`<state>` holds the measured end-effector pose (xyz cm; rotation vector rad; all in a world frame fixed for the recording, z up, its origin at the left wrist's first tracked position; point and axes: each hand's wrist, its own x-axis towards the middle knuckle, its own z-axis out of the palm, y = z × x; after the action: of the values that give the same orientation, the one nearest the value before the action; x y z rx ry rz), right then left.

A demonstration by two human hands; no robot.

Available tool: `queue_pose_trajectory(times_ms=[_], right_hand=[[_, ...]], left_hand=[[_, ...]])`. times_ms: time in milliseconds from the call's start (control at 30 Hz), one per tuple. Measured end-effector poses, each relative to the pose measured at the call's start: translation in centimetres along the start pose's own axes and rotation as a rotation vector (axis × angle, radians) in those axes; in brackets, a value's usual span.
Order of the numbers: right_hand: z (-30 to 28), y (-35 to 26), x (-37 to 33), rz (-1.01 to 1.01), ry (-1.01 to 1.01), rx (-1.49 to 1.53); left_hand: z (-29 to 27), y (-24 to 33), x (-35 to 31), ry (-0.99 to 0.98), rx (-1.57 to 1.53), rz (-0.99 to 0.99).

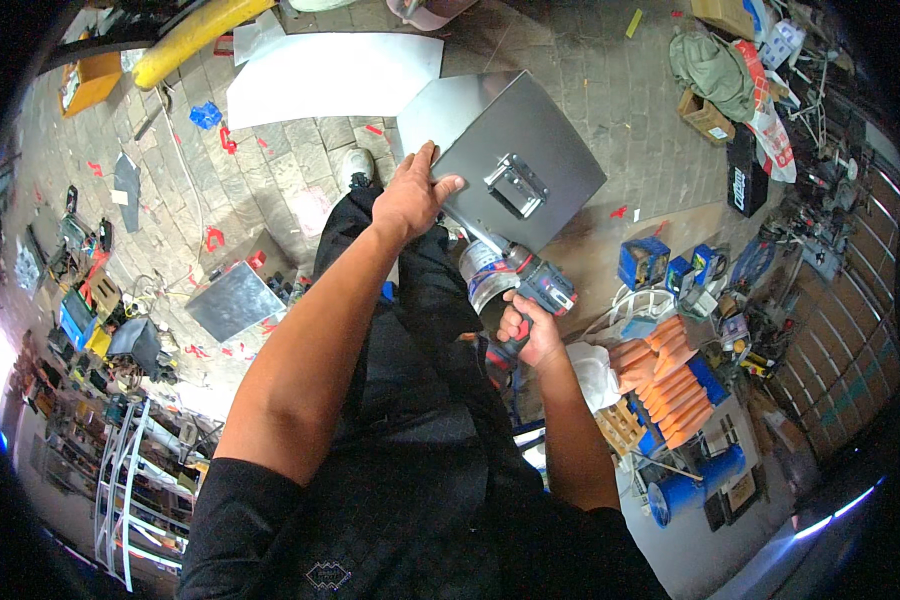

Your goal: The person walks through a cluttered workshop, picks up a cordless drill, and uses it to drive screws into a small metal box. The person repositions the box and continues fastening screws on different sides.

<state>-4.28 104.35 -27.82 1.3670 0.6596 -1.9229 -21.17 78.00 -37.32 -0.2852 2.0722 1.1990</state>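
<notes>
A grey sheet-metal box (565, 150) stands tilted in front of my legs, with a metal handle (517, 186) fixed to its facing side. My left hand (407, 198) grips the near left edge of that box, fingers over the top and thumb on the face with the handle. My right hand (532, 328) is wrapped round the grip of a cordless drill (547, 284). The drill's nose points up and left, toward the lower edge of the box; whether it touches is hard to see. Beneath the nose is a round, clear-looking container (484, 272), partly hidden.
A white sheet (335, 80) lies on the paved floor beyond the box. Another metal box (235, 302) sits left of my legs. On the right are blue boxes (643, 262), stacked orange pieces (673, 390) and a white bucket (592, 378). Red scraps dot the floor.
</notes>
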Motion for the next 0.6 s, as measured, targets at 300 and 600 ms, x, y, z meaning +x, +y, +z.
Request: queue_pose_trajectory(times_ms=[300,600], right_hand=[[0.25,0.12,-0.07,-0.015,0.037,-0.078],[0.86,0.18,-0.17,-0.110,0.093,-0.262]], left_hand=[[-0.21,0.48,-0.26,0.008,0.036,-0.021],[-0.38,0.65,-0.16,-0.006,0.012,-0.014]])
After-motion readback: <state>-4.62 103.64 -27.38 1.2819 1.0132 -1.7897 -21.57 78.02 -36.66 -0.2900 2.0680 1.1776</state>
